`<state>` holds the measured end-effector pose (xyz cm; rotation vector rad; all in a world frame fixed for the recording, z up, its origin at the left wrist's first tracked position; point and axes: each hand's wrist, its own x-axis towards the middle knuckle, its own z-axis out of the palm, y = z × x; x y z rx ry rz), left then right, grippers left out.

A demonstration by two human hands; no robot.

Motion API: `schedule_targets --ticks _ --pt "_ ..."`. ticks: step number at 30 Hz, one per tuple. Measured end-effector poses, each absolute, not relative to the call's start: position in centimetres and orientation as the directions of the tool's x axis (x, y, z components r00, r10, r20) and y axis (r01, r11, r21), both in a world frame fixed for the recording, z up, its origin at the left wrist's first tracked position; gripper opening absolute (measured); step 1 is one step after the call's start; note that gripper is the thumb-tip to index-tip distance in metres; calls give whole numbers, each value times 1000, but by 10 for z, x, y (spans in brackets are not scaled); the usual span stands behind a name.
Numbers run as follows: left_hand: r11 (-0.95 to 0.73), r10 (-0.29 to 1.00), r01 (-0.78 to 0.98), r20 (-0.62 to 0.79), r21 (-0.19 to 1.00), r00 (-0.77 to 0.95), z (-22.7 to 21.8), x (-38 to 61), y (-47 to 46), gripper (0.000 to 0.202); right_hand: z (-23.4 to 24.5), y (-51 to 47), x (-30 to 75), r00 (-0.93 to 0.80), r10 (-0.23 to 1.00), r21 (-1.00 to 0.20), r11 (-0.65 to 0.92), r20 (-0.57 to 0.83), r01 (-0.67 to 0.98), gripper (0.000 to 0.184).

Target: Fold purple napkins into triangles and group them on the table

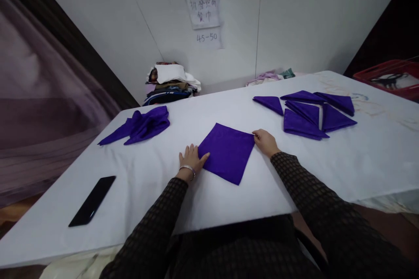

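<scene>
A purple square napkin [226, 151] lies flat on the white table [360, 157], turned like a diamond in front of me. My left hand [191, 158] rests flat beside its left corner, fingers spread, thumb touching the cloth edge. My right hand [265, 141] pinches the napkin's right corner between thumb and fingers. A silver bracelet sits on my left wrist.
Several folded purple triangles [306, 113] lie at the right rear. A crumpled heap of purple napkins [140, 125] is at the left. A black phone [92, 200] lies near the left front edge. Stacked clothes [172, 82] and a red crate [391, 76] stand beyond the table.
</scene>
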<state>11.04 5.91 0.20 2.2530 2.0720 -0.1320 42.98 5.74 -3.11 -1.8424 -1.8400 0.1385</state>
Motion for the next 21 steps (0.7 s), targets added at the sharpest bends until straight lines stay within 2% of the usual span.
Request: schedule_targets --ticks 2,4,6,8,12,21 --pt "-149 987 989 -59 15 150 12 130 65 76 -29 57 429 67 958 -415 57 278 908 28" --pt "-298 954 953 -25 46 299 20 156 74 71 -28 57 428 64 960 -405 54 273 913 27" --pt "-457 888 886 -21 74 460 21 185 85 66 -27 57 428 63 962 -397 50 265 916 26" --pt "-541 837 836 -44 93 546 17 209 97 62 -27 57 428 67 964 -394 40 255 918 25" --pt "-543 826 831 -98 124 554 -3 231 119 69 -26 58 429 72 967 -398 32 243 917 23" --pt "-482 864 859 -67 173 499 -22 218 135 72 -24 59 429 68 975 -399 23 213 917 22"
